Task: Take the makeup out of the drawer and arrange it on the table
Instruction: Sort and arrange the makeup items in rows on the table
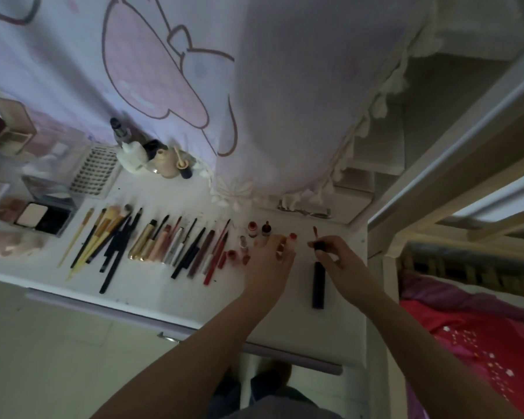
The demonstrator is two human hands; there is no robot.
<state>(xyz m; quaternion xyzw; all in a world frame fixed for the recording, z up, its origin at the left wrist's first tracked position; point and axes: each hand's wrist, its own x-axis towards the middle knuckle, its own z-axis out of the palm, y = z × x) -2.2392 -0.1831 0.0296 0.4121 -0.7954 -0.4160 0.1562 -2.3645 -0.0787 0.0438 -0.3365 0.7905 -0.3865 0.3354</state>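
On the white table, makeup lies in a rough row running from left to right: a fan of brushes with yellow and black handles, then gold and pink tubes, then dark pencils and a red pencil laid side by side, all pointing away from the person. Beyond the pencils stand two small bottles with red and dark contents, and a few small red-capped pieces sit just beside the pencil ends. The left hand reaches over this right end of the row with its fingers spread and curved down onto the table; a small red item shows at its fingertips, touching or just beyond them, though whether the fingers pinch anything cannot be told because the frame is blurred there. The right hand is just to the right, its fingers curled together around the dark cap of a lip gloss wand, whose thin stem with a reddish tip points away from the person. A dark, long lip gloss tube lies flat on the table directly below that hand, its upper end touching or hidden under the fingers, its lower end pointing toward the table's near edge. At the far left sit an open compact and a lash tray, with a cluster of pale bottles behind the row, against a cartoon-printed curtain. A red bedspread fills the lower right.
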